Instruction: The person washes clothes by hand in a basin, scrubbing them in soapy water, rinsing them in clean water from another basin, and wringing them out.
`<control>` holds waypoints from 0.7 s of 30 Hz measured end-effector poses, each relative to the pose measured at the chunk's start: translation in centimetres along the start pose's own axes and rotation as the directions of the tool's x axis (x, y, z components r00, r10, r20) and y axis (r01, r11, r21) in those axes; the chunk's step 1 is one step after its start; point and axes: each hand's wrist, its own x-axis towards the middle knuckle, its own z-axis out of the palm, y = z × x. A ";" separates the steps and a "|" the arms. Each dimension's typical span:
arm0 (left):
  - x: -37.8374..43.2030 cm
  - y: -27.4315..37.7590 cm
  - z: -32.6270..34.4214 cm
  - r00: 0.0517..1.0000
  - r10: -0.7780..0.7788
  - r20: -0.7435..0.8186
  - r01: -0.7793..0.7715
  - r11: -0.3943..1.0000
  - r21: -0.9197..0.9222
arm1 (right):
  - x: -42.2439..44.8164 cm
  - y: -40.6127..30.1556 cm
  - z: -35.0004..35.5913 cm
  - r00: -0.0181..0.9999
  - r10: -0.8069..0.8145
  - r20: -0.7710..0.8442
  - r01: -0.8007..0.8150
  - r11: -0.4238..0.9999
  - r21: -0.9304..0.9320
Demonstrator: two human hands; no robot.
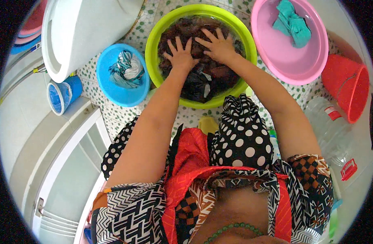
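Observation:
A yellow-green plastic basin on the floor before me holds dark cloth soaking in water. My left hand rests palm down on the cloth, fingers spread. To its right, my right hand also lies on the cloth with its fingers apart. Neither hand grips anything that I can see. A pale patch shows on the black cloth near the basin's front. The underside of both palms is hidden.
Left of the basin stands a blue basin with a grey-white cloth. At right are a pink basin holding a teal cloth, a red bucket and a clear plastic bottle. A small blue bin is near the glazed door.

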 end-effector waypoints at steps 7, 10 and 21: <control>5.0 -1.6 6.8 0.999 0.014 0.030 -0.014 1.000 0.005 | 1.6 0.3 1.9 0.976 0.031 0.217 -0.051 0.995 0.087; 7.3 -3.7 11.1 0.988 0.133 -0.075 -0.134 0.991 -0.013 | 3.5 -1.1 1.3 0.933 0.066 0.353 -0.074 0.997 0.010; 12.0 -12.0 12.7 0.994 -0.015 0.109 0.027 0.993 -0.113 | 7.8 -1.7 3.4 0.853 -0.095 0.512 0.048 0.993 0.106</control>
